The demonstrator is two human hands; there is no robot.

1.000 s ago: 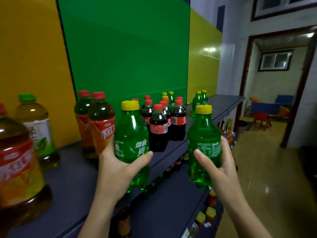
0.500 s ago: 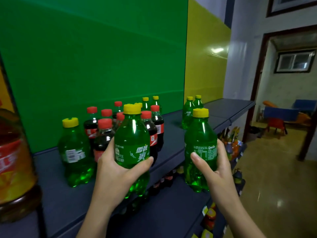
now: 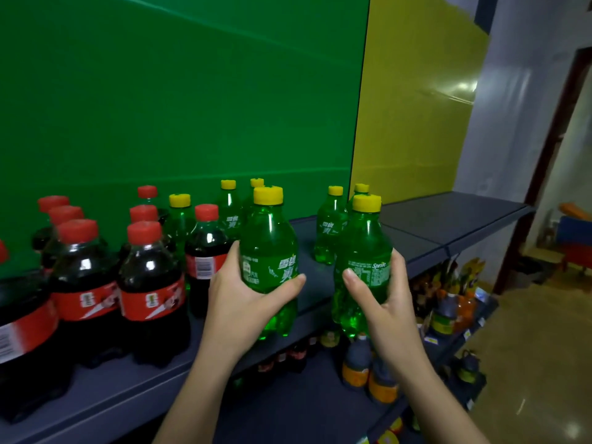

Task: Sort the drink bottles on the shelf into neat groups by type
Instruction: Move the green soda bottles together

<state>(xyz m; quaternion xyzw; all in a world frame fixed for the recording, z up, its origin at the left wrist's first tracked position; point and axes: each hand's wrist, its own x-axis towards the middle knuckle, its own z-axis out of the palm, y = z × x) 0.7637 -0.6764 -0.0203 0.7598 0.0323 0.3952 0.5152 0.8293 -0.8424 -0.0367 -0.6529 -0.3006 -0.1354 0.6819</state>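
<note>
My left hand point(image 3: 238, 302) grips a green Sprite bottle point(image 3: 268, 241) with a yellow cap, held upright over the front edge of the dark shelf point(image 3: 448, 225). My right hand point(image 3: 381, 302) grips a second green Sprite bottle point(image 3: 363, 245), just off the shelf's front edge. Several dark cola bottles point(image 3: 150, 283) with red caps stand grouped at the left. More Sprite bottles point(image 3: 330, 229) stand at the back near the green and yellow panels, one point(image 3: 180, 216) among the colas.
The shelf's right end is bare. A lower shelf point(image 3: 304, 402) holds orange-labelled bottles point(image 3: 355, 366) and small colas. A green back panel point(image 3: 192, 107) and yellow panel point(image 3: 413, 116) rise behind. A doorway and glossy floor point(image 3: 538, 363) lie right.
The view has swung right along the shelf: the large tea bottles left the frame and the cola group is now close at left. Both hands carried their Sprite bottles rightward.
</note>
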